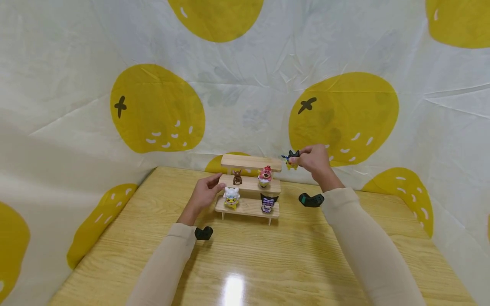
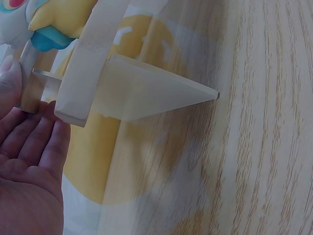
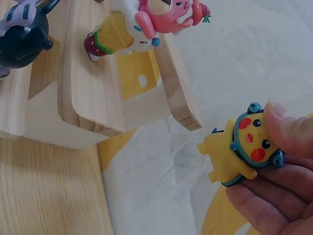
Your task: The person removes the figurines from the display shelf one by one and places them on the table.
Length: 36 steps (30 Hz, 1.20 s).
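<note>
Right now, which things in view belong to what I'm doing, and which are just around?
Likely part of the job:
yellow hooded figurine, pinched by the right hand
wooden shelf, left end in the left hand
on its lower tiers: brown figurine, pink figurine, white-capped figurine, black-eared figurine

Just around:
table under the shelf
fruit-print cloth behind
black device by each wrist

Right hand raised, pinching, left hand lower, gripping, both arms stretched forward
</note>
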{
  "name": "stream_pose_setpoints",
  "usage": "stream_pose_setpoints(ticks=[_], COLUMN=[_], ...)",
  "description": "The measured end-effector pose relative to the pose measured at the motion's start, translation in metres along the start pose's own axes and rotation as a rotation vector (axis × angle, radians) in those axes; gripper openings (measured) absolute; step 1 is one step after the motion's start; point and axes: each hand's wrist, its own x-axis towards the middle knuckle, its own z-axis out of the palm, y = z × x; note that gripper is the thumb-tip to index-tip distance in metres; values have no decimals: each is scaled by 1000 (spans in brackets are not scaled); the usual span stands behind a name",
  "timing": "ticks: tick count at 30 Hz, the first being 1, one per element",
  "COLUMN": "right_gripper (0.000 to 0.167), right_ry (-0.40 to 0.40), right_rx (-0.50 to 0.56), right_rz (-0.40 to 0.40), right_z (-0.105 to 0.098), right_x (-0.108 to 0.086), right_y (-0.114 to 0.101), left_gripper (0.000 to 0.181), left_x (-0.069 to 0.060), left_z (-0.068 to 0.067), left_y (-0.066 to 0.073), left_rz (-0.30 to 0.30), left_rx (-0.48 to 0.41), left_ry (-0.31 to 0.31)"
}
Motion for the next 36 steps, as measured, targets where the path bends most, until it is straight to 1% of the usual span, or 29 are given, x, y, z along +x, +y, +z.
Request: stream_pose_setpoints(ticks=[7,14,18,21,24,30,32,36], right_gripper=[31,28,30,30,29,31,32,35], right_ry=[5,25,26,24,24,25,25,25], right_rx=[-11,-39,-37,-31,-28,-27,-29,-29], right_rz=[11,4,23,37,38,37,43,54], right_z=[-3,-6,-7,-8,-9,-9,-10,-10], right_x=[0,-2,-4,-4,-5,-6,-6,-6], right_y=[6,12,15,17,19,23,25,28], left_gripper=[54,54,54,54,53,52,52,53], left_x=[0,0,1,1,-2,-15,-18,-9], left_z=[0,-1,0,1,1,-2,-3,-2], left_y=[-1,-1,-3,-2,5,32,35,15], left_rz=[2,-1,-6,-13,-21,-16,-14,5], left_rx=[-1,-4,-7,-5,0,9,11,2], left_ry=[-3,-6,-9,-10,-18,-31,-29,-19])
